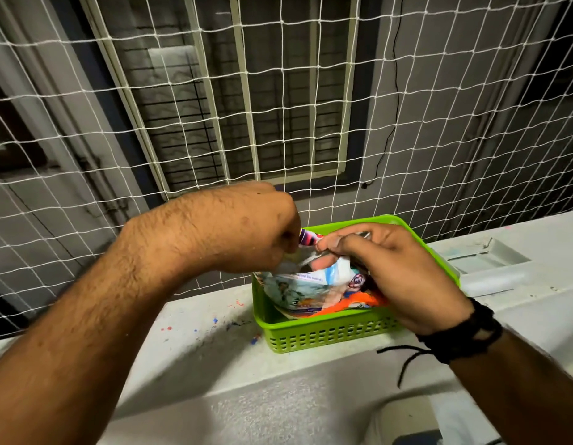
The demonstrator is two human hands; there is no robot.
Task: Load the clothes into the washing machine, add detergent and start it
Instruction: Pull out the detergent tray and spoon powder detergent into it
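A crumpled detergent packet (306, 285), white and blue with print, stands in a green plastic basket (326, 337) on a white ledge. My left hand (246, 229) pinches the packet's top edge on the left. My right hand (403, 277), with a black thread band on the wrist, grips the top edge on the right. An orange packet (349, 308) lies under it in the basket. No washing machine or clothes are clearly visible.
The white ledge (198, 342) carries coloured paint specks. White netting (407, 123) runs right behind the basket, with a barred window beyond. A recessed white tray (484, 256) sits on the ledge to the right. A white rounded edge (407, 422) shows at the bottom.
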